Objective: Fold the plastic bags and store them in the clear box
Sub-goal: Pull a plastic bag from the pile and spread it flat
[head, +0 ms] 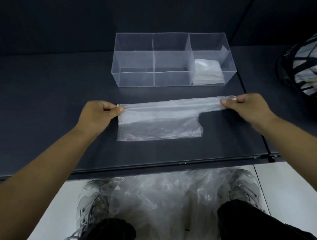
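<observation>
A clear plastic bag lies flat on the dark table, its far long edge lifted and stretched sideways. My left hand pinches the bag's left far corner. My right hand pinches the handle end on the right. Behind the bag stands the clear box, split into several compartments. Folded bags are stacked in its front right compartment; the other compartments look empty.
A pile of loose clear plastic bags lies on the floor between my shoes, below the table's front edge. A black mesh basket with pale contents stands at the far right, beyond a seam in the table.
</observation>
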